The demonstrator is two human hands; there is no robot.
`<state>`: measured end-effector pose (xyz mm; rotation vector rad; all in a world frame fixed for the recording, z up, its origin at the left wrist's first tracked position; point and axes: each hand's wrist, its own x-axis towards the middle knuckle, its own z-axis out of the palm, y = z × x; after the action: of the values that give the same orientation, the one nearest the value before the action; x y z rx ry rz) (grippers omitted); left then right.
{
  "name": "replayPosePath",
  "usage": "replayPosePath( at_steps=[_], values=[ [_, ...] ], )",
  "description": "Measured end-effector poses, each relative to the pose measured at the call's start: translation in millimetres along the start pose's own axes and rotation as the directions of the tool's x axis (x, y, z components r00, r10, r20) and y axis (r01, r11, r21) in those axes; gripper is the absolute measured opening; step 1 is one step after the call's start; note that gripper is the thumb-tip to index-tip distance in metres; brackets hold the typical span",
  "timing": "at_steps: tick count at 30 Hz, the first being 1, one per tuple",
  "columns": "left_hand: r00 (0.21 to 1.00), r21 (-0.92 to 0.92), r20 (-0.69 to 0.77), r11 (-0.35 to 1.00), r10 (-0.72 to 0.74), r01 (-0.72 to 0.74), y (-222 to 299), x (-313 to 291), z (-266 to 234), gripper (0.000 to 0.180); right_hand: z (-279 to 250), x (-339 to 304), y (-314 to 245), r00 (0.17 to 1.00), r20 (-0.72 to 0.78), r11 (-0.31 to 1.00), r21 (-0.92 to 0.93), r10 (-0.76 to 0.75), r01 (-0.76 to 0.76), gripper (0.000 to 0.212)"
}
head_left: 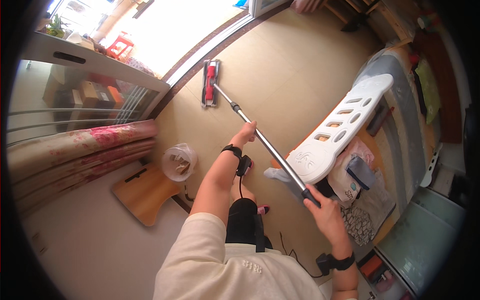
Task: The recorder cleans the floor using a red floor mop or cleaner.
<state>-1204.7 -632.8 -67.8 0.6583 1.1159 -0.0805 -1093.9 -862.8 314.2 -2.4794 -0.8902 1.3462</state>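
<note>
A flat mop (pixel 274 152) with a silver pole slants across the middle of the view. Its red and grey head (pixel 210 82) rests on the tiled floor, close to the sliding door track. Partway down the pole, my left hand (pixel 244 133) is closed around the metal tube. My right hand (pixel 324 211) grips the black handle at the pole's upper end, nearer my body. Both wrists wear black bands with small boxes on them.
A white slotted bed guard (pixel 341 129) stands along the bed at right, beside folded clothes (pixel 361 170). At left are a lined waste bin (pixel 179 162), a wooden board (pixel 145 192) and a flowered curtain (pixel 90 145). A doorway threshold (pixel 205 42) crosses the far side.
</note>
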Motion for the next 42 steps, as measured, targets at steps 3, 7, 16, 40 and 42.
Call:
replayPosePath(
  at_steps=[3,7,16,40,42],
  values=[
    [1.000,0.213,-0.021,0.977,-0.020,0.024,-24,12,41,0.030,35,-35,39,0.996,-0.087,0.999,0.041,0.035,-0.032,0.041],
    [0.996,0.530,-0.038,0.843,-0.084,0.091,-63,-14,99,0.031,81,-89,97,0.966,0.086,0.906,0.335,0.244,-0.259,0.047],
    [0.992,0.630,0.104,0.767,0.068,-0.118,-276,-44,156,0.031,147,-234,223,0.924,0.276,0.612,0.692,0.264,-0.382,0.049],
    [0.895,0.891,0.434,-0.197,0.102,-0.409,-289,-154,123,0.023,109,-267,244,0.648,0.749,0.128,0.635,0.138,-0.762,0.049],
    [0.981,0.953,0.165,0.238,0.102,-0.185,-256,-158,139,0.024,85,-252,224,0.671,0.730,0.168,0.651,0.129,-0.740,0.049]
  ],
)
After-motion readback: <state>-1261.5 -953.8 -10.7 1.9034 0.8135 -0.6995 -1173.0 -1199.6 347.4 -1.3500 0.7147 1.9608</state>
